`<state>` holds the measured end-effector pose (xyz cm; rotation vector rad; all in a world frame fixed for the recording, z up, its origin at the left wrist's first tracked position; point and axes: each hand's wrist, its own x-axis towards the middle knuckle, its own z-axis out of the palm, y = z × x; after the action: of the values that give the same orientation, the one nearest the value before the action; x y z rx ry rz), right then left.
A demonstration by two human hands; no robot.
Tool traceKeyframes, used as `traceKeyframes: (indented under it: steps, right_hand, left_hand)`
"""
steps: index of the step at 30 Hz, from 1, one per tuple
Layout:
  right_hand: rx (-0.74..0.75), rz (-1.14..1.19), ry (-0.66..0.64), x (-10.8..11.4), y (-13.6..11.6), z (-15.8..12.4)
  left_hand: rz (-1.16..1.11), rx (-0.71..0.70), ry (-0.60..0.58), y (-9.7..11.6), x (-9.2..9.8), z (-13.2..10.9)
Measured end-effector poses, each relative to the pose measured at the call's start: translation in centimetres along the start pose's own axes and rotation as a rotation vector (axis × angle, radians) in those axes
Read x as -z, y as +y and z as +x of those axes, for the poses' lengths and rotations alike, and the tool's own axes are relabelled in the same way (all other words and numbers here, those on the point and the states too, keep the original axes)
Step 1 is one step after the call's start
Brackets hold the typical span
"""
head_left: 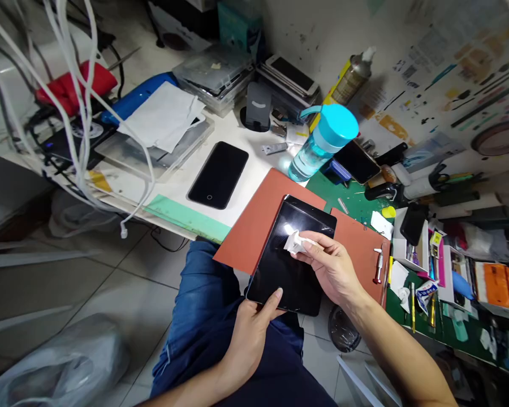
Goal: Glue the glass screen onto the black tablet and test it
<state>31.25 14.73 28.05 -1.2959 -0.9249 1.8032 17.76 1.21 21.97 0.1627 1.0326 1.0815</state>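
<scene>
The person sits at the white desk (258,161) w/ a flat black tablet (280,274) held over the lap, just past the desk edge. The tablet's top end is over a red-brown floppy mat (254,226). I can't tell if it touches the mat.

The left hand (254,322) grips the tablet's bottom edge, w/ the thumb on the glass & the fingers under it. The right hand (333,268) pinches a small white crumpled wipe (294,242) & holds it on the screen, near the top right. So both hands are closed on stuff, not loose. The screen is dark & shiny, w/ a bright spot of light by the wipe.

Under the tablet are legs in blue jeans (203,305). On the desk, left of the mat, a black phone w/ a round button (218,174) lies screen up. A see-through water bottle w/ a teal lid (322,144) stands behind the mat, next to a dark green cutting mat (356,198) w/ small tools on it. White cables (76,85) hang at the far left.
</scene>
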Motion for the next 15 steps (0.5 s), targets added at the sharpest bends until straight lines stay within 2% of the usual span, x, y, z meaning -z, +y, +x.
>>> traceKeyframes:
  steps: [4,9,12,15]
  right_hand:
    - [0.041,-0.01,0.028,0.9,-0.5,-0.5]
    - [0.131,-0.012,0.059,2.4,-1.7,-0.6]
    - [0.195,-0.056,0.095,3.3,-3.1,-0.3]
    - [0.3,-0.18,0.164,4.6,-5.5,1.0]
  left_hand:
    - [0.031,-0.036,0.1,-0.1,0.4,0.0]
    - [-0.092,-0.069,0.248,0.6,1.3,0.1]
    - [-0.11,-0.037,0.324,1.2,1.8,0.4]
    - [-0.134,0.005,0.36,0.9,2.8,1.0]
